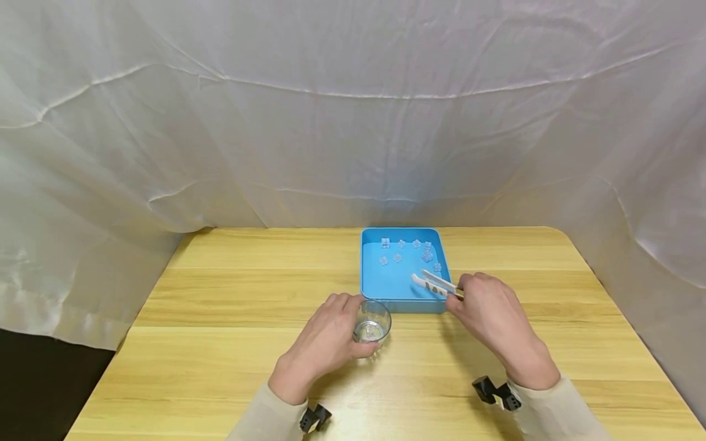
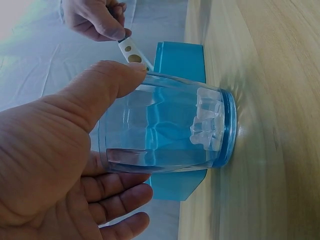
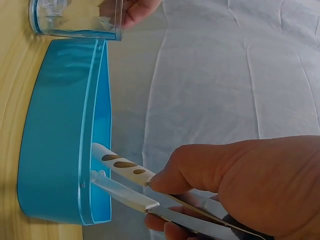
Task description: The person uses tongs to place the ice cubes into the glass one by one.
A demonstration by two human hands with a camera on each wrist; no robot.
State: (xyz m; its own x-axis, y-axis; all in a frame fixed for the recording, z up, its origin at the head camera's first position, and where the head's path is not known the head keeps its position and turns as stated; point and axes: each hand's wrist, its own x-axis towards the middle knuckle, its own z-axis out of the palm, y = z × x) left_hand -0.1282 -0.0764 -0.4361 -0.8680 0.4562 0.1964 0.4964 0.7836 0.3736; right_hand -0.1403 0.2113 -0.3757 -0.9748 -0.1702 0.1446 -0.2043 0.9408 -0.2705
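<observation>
My left hand holds a clear drinking glass that stands upright on the table, thumb on one side and fingers round the other. Clear ice-like cubes lie in the bottom of the glass. In my right hand is a pair of tongs with white, slotted tips and metal arms. Its tips are spread apart and reach over the near right rim of a blue tray, with nothing visible between them. Several clear cubes are scattered in the tray's far part and right side.
The wooden table extends to both sides of the tray. A pale cloth curtain hangs behind the table and along its sides. The glass stands close to the tray's near left corner.
</observation>
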